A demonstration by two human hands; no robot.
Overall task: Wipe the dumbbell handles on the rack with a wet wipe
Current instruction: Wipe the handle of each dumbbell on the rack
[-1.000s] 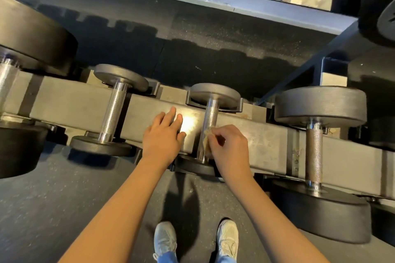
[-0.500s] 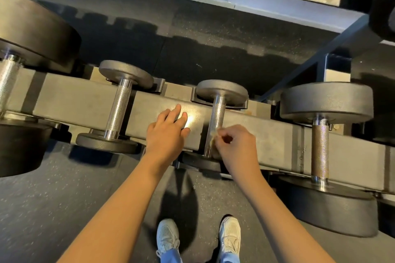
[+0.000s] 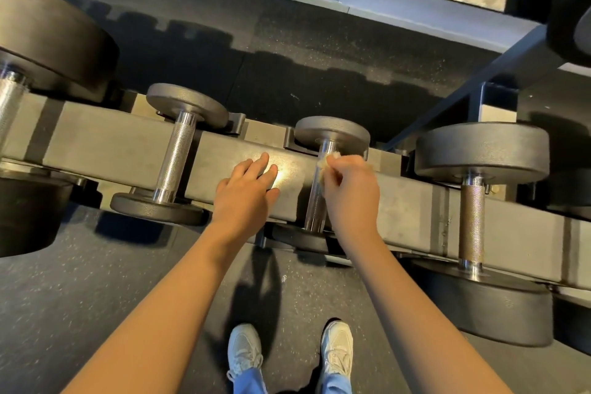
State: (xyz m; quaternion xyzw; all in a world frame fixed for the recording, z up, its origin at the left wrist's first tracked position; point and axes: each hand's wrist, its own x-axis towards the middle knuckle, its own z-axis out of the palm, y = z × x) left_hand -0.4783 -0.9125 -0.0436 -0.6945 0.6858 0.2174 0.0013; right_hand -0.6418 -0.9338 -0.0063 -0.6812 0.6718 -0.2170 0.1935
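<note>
**Right hand** (image 3: 350,192), my working hand. The fingers (image 3: 339,166) are curled and pinch the wet wipe (image 3: 326,159) against the middle dumbbell handle (image 3: 315,201). The wipe sits high on the bar, just below the far weight head (image 3: 332,131).

**Change.** A second ago this hand held the wipe low on the same bar, close to the near head. It has since travelled up the bar's length. I judge one full stroke along this handle to be about complete.

**Left hand** (image 3: 246,192). The fingers are straight and slightly spread, holding nothing. It rests flat on the rack beam (image 3: 112,150) between the middle handle and the left dumbbell handle (image 3: 176,160), where it was before.

**Right dumbbell handle** (image 3: 472,221). It lies across the same beam, well apart from both hands.

**Outstanding.** I cannot tell which of the other handles have been wiped. The far side of the middle bar may want another pass.
</note>
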